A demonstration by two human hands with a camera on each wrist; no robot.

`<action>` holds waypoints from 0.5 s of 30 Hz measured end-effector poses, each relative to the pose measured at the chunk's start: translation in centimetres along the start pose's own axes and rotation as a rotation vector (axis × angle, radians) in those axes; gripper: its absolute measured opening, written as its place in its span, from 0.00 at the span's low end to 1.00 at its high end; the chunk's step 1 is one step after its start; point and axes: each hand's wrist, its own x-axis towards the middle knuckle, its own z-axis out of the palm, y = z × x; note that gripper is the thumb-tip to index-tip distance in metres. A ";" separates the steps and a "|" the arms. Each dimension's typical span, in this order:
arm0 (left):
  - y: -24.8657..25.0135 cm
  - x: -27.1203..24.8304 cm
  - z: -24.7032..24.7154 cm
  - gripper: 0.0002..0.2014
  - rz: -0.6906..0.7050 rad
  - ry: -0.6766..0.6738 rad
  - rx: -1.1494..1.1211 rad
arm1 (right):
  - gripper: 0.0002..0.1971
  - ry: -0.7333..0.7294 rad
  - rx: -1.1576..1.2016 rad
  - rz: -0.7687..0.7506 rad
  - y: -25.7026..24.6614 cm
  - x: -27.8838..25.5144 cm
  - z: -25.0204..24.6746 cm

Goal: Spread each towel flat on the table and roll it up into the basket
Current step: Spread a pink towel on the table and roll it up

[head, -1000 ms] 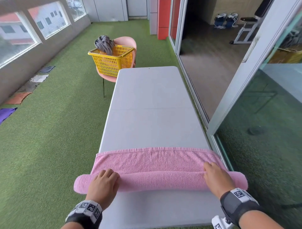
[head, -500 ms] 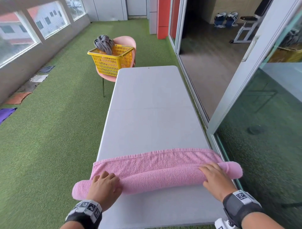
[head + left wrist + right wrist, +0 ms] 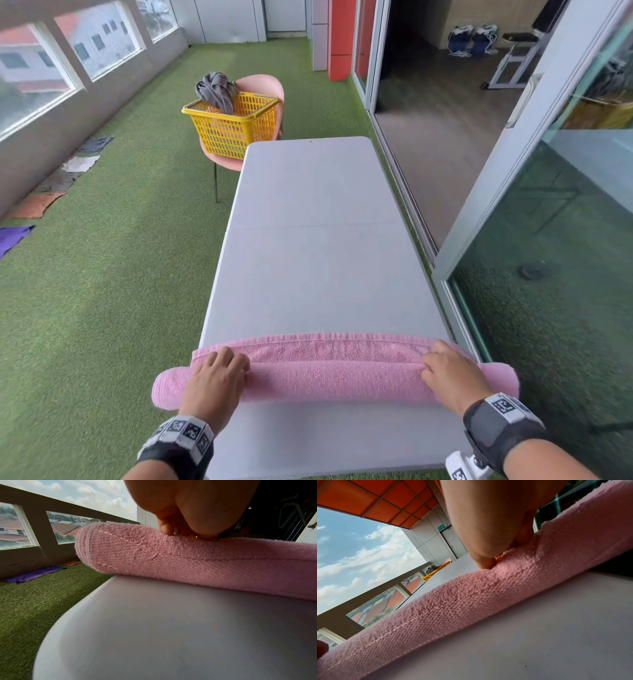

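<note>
On the grey table [image 3: 315,240], pink towel [image 3: 335,380] nearly rolled, flat strip left

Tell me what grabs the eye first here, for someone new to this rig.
The pink towel, almost fully rolled, lies across the near end of the white table, its ends overhanging both sides. The left hand and right hand press on the roll near its ends. Past the table's far left corner, a yellow basket on a pink chair holds a grey cloth.
</note>
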 end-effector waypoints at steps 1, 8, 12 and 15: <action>0.0 0.0 0.2 0.11 0.016 0.013 -0.035 | 0.09 0.021 0.016 0.014 -0.1 0.0 -0.1; 0.1 -0.2 0.3 0.16 0.060 -0.024 0.004 | 0.08 0.090 0.051 -0.038 -0.7 -0.3 -0.6; 0.0 -0.2 0.1 0.31 0.053 -0.152 0.091 | 0.07 0.061 0.078 -0.110 -0.1 -0.6 -0.5; 0.1 -0.1 0.1 0.31 0.048 -0.165 0.129 | 0.15 0.022 0.033 -0.145 0.4 -0.6 -0.1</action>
